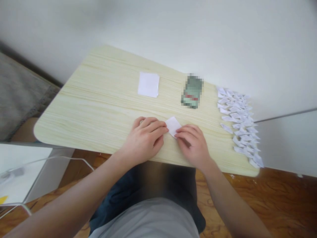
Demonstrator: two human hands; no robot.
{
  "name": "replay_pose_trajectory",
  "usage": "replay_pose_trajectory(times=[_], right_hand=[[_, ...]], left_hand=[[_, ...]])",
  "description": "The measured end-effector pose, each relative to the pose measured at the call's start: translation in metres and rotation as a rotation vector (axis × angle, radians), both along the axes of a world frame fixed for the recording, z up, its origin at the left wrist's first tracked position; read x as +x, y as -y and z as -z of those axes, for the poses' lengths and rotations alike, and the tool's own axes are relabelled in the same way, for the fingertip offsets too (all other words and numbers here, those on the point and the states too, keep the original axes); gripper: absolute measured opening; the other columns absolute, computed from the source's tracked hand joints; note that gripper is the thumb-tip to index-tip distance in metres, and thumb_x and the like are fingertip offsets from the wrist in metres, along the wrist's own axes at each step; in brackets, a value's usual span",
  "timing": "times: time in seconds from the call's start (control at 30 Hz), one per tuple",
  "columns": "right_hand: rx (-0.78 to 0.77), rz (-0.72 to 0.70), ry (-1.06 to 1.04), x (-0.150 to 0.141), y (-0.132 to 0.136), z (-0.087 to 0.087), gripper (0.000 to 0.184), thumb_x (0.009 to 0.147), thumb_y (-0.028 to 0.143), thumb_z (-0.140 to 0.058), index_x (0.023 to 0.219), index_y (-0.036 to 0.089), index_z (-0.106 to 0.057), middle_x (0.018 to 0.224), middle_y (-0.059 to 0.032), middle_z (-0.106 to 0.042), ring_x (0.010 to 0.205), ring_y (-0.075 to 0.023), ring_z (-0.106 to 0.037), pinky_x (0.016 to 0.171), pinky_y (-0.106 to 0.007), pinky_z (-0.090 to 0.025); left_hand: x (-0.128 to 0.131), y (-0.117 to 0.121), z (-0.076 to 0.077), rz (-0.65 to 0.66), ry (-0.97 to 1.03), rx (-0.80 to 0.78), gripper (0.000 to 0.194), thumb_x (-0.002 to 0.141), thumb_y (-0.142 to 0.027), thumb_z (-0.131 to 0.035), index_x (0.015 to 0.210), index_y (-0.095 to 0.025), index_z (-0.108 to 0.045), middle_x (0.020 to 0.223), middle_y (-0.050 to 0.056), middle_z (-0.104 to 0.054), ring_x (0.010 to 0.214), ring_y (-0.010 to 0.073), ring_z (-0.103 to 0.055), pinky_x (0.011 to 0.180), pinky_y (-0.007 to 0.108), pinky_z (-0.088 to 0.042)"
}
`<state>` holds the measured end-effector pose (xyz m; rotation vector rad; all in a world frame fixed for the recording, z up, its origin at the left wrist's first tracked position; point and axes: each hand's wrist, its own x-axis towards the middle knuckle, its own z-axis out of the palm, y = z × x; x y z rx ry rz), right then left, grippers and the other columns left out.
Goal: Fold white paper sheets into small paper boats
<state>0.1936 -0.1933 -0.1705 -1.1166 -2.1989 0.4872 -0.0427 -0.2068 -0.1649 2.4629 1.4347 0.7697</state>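
Near the front edge of the table, a small white square of paper (pixel 173 126) lies turned with a corner toward me. My left hand (pixel 149 137) rests on the table with its fingertips on the paper's left corner. On the right side, my right hand (pixel 192 142) pinches the paper's lower right edge between thumb and fingers. Farther back is a stack of white paper squares (pixel 148 84). Rows of folded white paper figures (pixel 239 120), pointed like small cranes, line the right end of the table.
A phone (pixel 192 91), its screen pixelated, lies behind my right hand. The pale wood table (pixel 94 99) stands against a white wall (pixel 173 29). To the lower left is a white surface (pixel 22 168) with a thin cable. Brown wood floor (pixel 223 201) shows below.
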Motion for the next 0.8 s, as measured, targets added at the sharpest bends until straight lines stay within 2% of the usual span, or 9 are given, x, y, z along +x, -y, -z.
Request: replay_pose_trajectory(times=[0.17, 0.4, 0.57, 0.8], right_hand=[[-0.067, 0.029, 0.021, -0.001, -0.004, -0.008, 0.014, 0.099, 0.021, -0.066, 0.106, 0.029, -0.073, 0.111, -0.0025, -0.076, 0.111, -0.0261, -0.063, 0.103, -0.049, -0.049], [-0.146, 0.200, 0.055, -0.014, -0.013, -0.011, 0.005, 0.097, 0.027, -0.067, 0.099, 0.025, -0.071, 0.096, -0.0050, -0.070, 0.097, -0.0251, -0.063, 0.089, -0.045, -0.050], [-0.151, 0.295, 0.118, -0.023, -0.012, -0.010, 0.004, 0.094, 0.025, -0.068, 0.090, 0.024, -0.067, 0.090, -0.0035, -0.068, 0.093, -0.0246, -0.061, 0.086, -0.044, -0.047], [-0.122, 0.387, 0.104, -0.030, -0.007, -0.006, 0.007, 0.091, 0.024, -0.070, 0.085, 0.024, -0.066, 0.087, -0.0030, -0.067, 0.089, -0.0243, -0.060, 0.085, -0.044, -0.046]], left_hand=[[-0.003, -0.003, -0.005, 0.019, -0.045, -0.045, 0.031, 0.098, -0.023, -0.058, 0.120, -0.033, -0.076, 0.133, 0.001, -0.071, 0.125, 0.0291, -0.059, 0.106, 0.053, -0.040], [-0.004, -0.005, -0.005, 0.007, 0.008, -0.089, 0.027, 0.098, -0.023, -0.060, 0.117, -0.033, -0.077, 0.128, -0.001, -0.074, 0.122, 0.0263, -0.061, 0.105, 0.050, -0.042], [-0.004, -0.006, -0.006, -0.014, 0.063, -0.091, 0.027, 0.097, -0.022, -0.063, 0.118, -0.033, -0.076, 0.123, -0.003, -0.076, 0.119, 0.0246, -0.062, 0.104, 0.049, -0.043], [-0.004, -0.006, -0.005, -0.018, 0.063, -0.110, 0.025, 0.096, -0.022, -0.066, 0.115, -0.033, -0.078, 0.124, -0.001, -0.076, 0.121, 0.0269, -0.062, 0.106, 0.051, -0.042]])
